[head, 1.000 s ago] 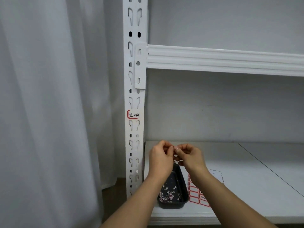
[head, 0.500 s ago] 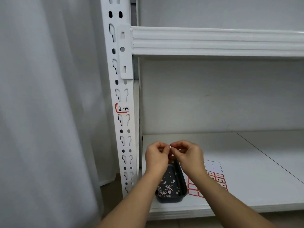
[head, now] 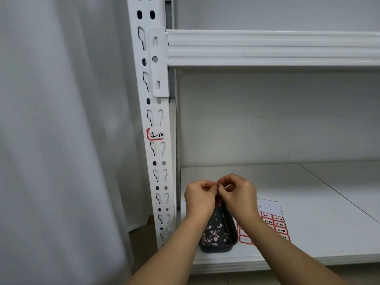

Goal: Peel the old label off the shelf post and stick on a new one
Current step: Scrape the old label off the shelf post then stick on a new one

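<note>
Lower shelf [head: 308,202]: a white board, seen from above and in front, with a thin dark seam running diagonally across its right part and a pale front edge. Tray [head: 228,246]: a small dark rectangular tray at the shelf's front left corner, near the post [head: 158,161], holding a scatter of small pale and reddish paper scraps. Label sheet [head: 269,206]: lies flat just to the right of the tray; its far rows are bare white backing, its near rows carry red-bordered labels with handwritten numbers. Upper shelf [head: 267,48]: a white ribbed beam hooked to the post by a bracket.
</note>
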